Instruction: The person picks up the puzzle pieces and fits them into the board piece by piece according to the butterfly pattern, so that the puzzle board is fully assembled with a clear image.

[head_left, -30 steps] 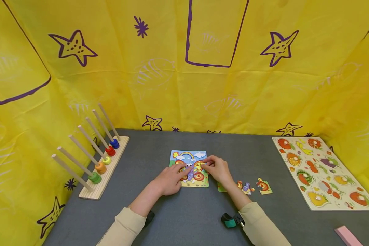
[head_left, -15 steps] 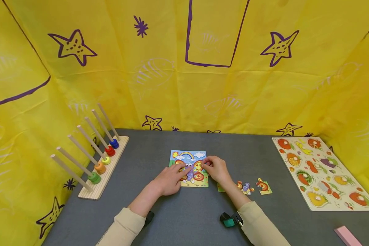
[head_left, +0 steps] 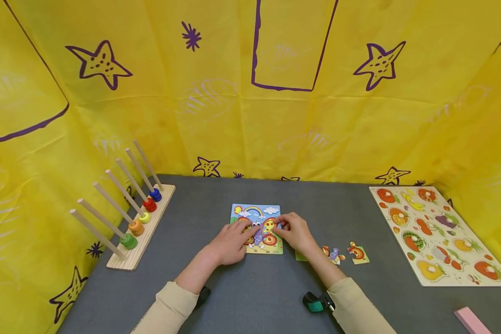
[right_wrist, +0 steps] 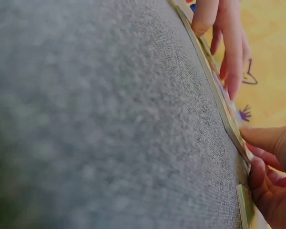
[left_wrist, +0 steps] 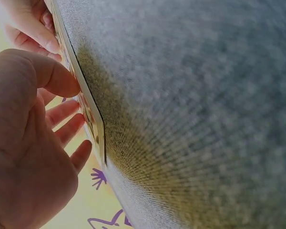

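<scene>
A square butterfly jigsaw puzzle lies at the middle of the table. My left hand rests on its left side, fingers stretched over the butterfly's body; in the left wrist view the thumb touches the board's near edge. At the right edge, my right hand has thumb and index finger on a piece of the yellow-spotted upper wing, pinching at it. That piece's outer edge is hidden by the fingers. Right of the board lie loose jigsaw pieces: an orange swirl piece, a purple-and-orange one and a green one partly behind the right forearm.
A wooden peg rack with coloured rings stands at the left. A fruit puzzle board lies at the right, with a pink block in front of it. A yellow cloth with drawings hangs behind the grey table.
The right thumb and index finger have spread slightly apart on the wing piece, with the thumb a little lower. The left hand and the loose pieces have stayed put.
</scene>
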A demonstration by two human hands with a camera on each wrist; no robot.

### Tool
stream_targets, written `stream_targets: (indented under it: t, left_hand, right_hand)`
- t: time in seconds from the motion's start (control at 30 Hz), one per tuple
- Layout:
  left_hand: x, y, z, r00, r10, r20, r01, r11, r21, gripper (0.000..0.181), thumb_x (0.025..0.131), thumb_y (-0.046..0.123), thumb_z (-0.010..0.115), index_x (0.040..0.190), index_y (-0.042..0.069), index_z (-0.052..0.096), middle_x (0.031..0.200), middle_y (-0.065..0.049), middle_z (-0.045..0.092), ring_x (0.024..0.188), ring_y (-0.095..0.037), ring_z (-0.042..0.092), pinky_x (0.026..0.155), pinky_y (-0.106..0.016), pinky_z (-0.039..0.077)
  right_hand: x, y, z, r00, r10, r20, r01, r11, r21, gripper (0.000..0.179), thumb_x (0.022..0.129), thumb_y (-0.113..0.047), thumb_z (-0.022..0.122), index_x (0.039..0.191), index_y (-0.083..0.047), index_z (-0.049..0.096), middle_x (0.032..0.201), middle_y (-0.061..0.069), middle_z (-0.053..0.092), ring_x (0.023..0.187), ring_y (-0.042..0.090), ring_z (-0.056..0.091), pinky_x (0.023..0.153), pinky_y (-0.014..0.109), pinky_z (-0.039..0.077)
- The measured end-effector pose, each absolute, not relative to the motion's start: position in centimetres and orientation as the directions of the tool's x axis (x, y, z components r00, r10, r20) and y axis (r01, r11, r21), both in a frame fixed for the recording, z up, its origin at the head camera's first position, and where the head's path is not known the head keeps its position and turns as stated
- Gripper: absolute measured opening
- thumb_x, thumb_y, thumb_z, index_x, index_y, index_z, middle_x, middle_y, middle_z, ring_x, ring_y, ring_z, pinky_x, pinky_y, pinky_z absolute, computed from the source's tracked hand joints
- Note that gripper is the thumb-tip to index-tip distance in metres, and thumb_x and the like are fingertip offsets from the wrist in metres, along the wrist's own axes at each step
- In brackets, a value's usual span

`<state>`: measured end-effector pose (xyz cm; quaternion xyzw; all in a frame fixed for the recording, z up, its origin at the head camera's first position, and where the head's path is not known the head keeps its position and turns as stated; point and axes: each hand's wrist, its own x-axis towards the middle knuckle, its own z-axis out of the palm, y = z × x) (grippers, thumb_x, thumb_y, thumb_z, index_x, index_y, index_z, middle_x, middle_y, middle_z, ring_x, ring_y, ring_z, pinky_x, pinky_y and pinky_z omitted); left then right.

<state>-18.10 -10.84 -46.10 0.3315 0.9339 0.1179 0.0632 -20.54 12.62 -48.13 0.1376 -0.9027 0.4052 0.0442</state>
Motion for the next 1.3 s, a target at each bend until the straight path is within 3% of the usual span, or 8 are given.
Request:
stream_targets:
  t: [0.17,0.3,0.5,0.67,0.83,1.07,1.17,1.3]
  left_hand:
    - [-18.1,-10.7,-46.0,-0.781,0.623,-0.048,0.591,0.762,0.265,0.055,0.093,0.011,0.05,0.148,0.014,0.043,0.143,-0.011,0.039,0.135,-0.03,0.03,0.105,-0.054,0.028]
    - [-17.7,-11.3,-45.7,-0.796,0.603,-0.05,0.545,0.75,0.375,0.058,0.094,0.009,0.049,0.151,0.012,0.039,0.151,-0.013,0.032,0.139,-0.032,0.025,0.109,-0.055,0.022]
    - [-15.2,-13.6,-45.3,-0.855,0.516,-0.043,0.404,0.717,0.568,0.06,0.097,0.013,0.053,0.153,0.006,0.031,0.159,-0.015,0.019,0.144,-0.034,0.02,0.111,-0.055,0.026]
    - [-12.8,-15.0,-45.4,-0.848,0.515,-0.125,0.352,0.724,0.593,0.067,0.098,0.02,0.058,0.152,-0.001,0.026,0.161,-0.016,0.015,0.146,-0.033,0.017,0.111,-0.053,0.026]
    - [-12.1,-15.3,-45.5,-0.829,0.535,-0.16,0.362,0.733,0.576,0.068,0.098,0.025,0.058,0.152,-0.001,0.027,0.161,-0.013,0.016,0.146,-0.031,0.017,0.112,-0.053,0.025]
    - [-12.1,-15.1,-45.6,-0.829,0.538,-0.151,0.385,0.747,0.543,0.065,0.098,0.023,0.057,0.151,-0.003,0.028,0.161,-0.015,0.017,0.146,-0.033,0.018,0.112,-0.053,0.025]
    - [-12.1,-15.2,-45.7,-0.829,0.539,-0.151,0.388,0.748,0.539,0.066,0.098,0.023,0.057,0.151,-0.003,0.027,0.161,-0.016,0.016,0.146,-0.033,0.017,0.112,-0.053,0.024]
    - [-12.1,-15.2,-45.8,-0.82,0.551,-0.154,0.393,0.738,0.549,0.067,0.098,0.023,0.056,0.152,-0.002,0.025,0.161,-0.016,0.014,0.147,-0.031,0.015,0.113,-0.053,0.022]
  right_hand:
    - [-20.1,13.8,-47.6,-0.961,-0.23,0.153,-0.266,0.623,-0.735,0.014,0.089,-0.019,0.073,0.101,-0.012,0.076,0.09,-0.001,0.06,0.069,0.011,0.048,0.062,0.027,0.039]
    - [-19.2,15.6,-46.9,-0.963,-0.242,0.121,-0.252,0.638,-0.727,0.016,0.09,-0.023,0.072,0.104,-0.016,0.076,0.095,-0.002,0.062,0.071,0.013,0.049,0.063,0.029,0.04]
    - [-17.1,19.0,-46.7,-0.95,-0.263,0.168,-0.309,0.719,-0.623,0.025,0.079,-0.027,0.082,0.099,-0.014,0.074,0.097,0.0,0.063,0.086,0.019,0.05,0.075,0.037,0.041]
    - [-15.5,20.6,-47.0,-0.931,-0.31,0.195,-0.365,0.74,-0.565,0.037,0.069,-0.032,0.089,0.095,-0.013,0.07,0.099,0.002,0.061,0.092,0.024,0.048,0.078,0.04,0.039]
    - [-15.0,20.8,-47.2,-0.928,-0.32,0.191,-0.371,0.731,-0.573,0.038,0.067,-0.029,0.09,0.092,-0.014,0.065,0.095,-0.001,0.058,0.088,0.02,0.045,0.075,0.035,0.037]
    - [-15.5,19.8,-46.5,-0.952,-0.277,0.129,-0.283,0.642,-0.713,0.021,0.079,-0.019,0.083,0.089,-0.015,0.065,0.074,-0.01,0.065,0.065,0.004,0.058,0.06,0.023,0.046]
    - [-16.3,18.3,-46.1,-0.96,-0.259,0.106,-0.236,0.548,-0.802,0.011,0.084,-0.018,0.077,0.089,-0.012,0.069,0.076,-0.006,0.071,0.065,0.006,0.063,0.06,0.023,0.05]
    - [-17.4,14.9,-46.0,-0.974,-0.223,0.049,-0.145,0.437,-0.888,0.014,0.085,-0.02,0.077,0.089,-0.008,0.07,0.077,0.0,0.073,0.066,0.01,0.064,0.059,0.023,0.048]
